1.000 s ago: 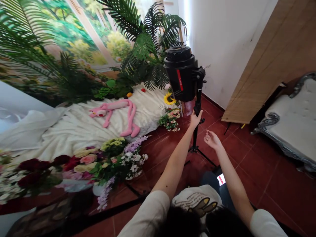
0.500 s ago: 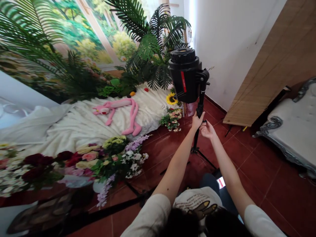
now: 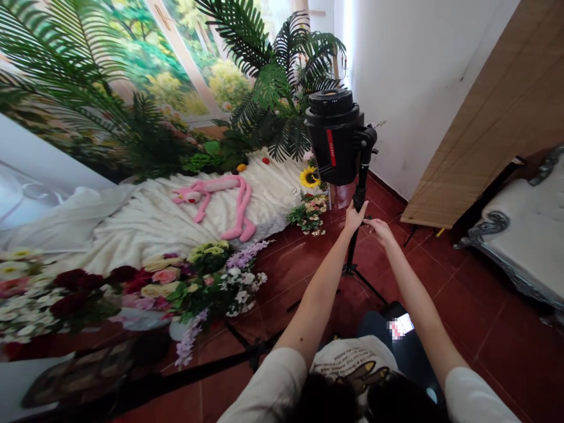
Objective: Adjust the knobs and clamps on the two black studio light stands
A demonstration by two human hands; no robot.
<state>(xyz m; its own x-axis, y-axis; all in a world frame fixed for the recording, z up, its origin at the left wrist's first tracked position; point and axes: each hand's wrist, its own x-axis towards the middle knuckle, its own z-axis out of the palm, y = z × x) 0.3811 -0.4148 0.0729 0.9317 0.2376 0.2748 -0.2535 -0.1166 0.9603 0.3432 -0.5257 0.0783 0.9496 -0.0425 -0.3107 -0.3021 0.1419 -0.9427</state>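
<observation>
A black studio light (image 3: 333, 141) with a red label stripe sits on top of a black light stand (image 3: 351, 249). My left hand (image 3: 353, 217) is wrapped round the stand's pole just below the light's mount. Beside it on the right, my right hand (image 3: 379, 228) has its fingers stretched towards a small dark knob (image 3: 367, 218) on the pole. Its fingertips are at or just under the knob; whether they touch cannot be made out.
A pink plush toy (image 3: 238, 205) lies on a white fur cover (image 3: 145, 217). Artificial flowers (image 3: 167, 282) and palm leaves (image 3: 282, 76) surround it. Another black stand (image 3: 253, 349) crosses at lower left. At right are a tufted sofa (image 3: 524, 229) and a wooden panel (image 3: 440, 194). A phone (image 3: 402, 326) rests on my lap.
My right hand has loosened from its curled hold at the knob, and its fingers are now straighter. My left hand keeps its grip on the pole. The view has shifted slightly.
</observation>
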